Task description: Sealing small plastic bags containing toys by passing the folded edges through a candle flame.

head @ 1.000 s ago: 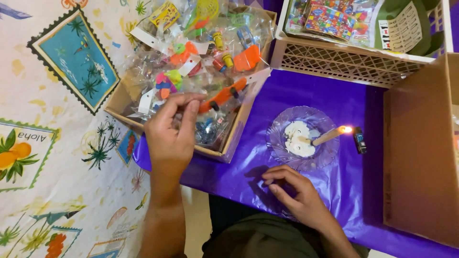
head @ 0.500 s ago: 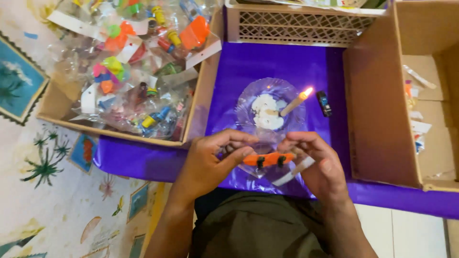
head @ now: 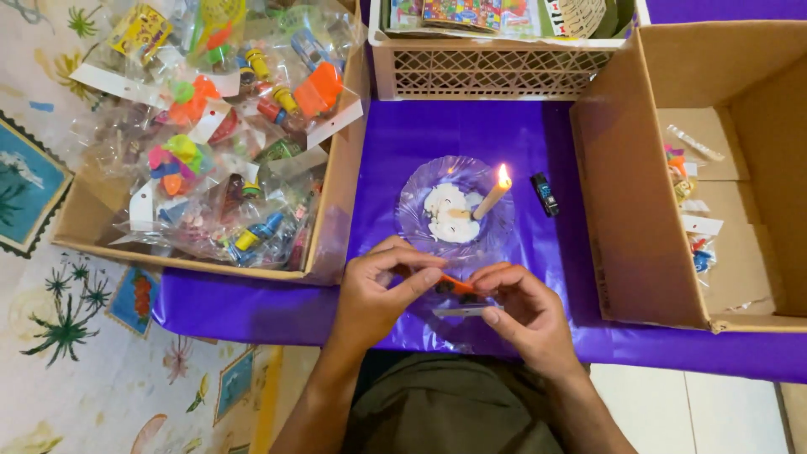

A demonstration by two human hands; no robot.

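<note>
Your left hand [head: 378, 294] and right hand [head: 521, 315] sit together, both pinching the small orange toy packet [head: 458, 286] between them, with the lit candle [head: 492, 193] just beyond.

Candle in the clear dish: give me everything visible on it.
The candle is a short, pale cream stick, waxy-looking, lit with a small yellow flame at its upper tip. It leans to the right, its base sunk in a white blob of melted wax inside the clear plastic dish on the purple cover. Neither hand touches it.
</note>
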